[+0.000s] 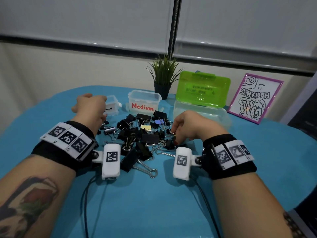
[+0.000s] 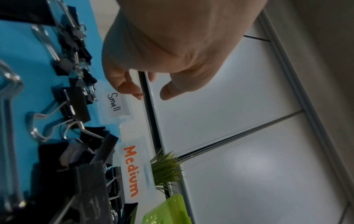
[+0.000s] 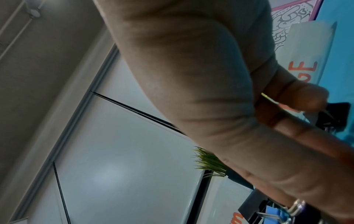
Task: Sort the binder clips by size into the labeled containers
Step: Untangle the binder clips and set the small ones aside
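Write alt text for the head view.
Two hands work a pile of binder clips on a blue table: the left hand hovers at the Small container, the right hand reaches into the pile beside the Medium container.

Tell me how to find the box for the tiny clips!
Look at the blue table and find the little green plant at the back. Three clear boxes stand in a row in front of it; the small container is the leftmost, right by the left hand. It is the smallest box, with "Small" in thin black writing, unlike the medium container with bold red letters.
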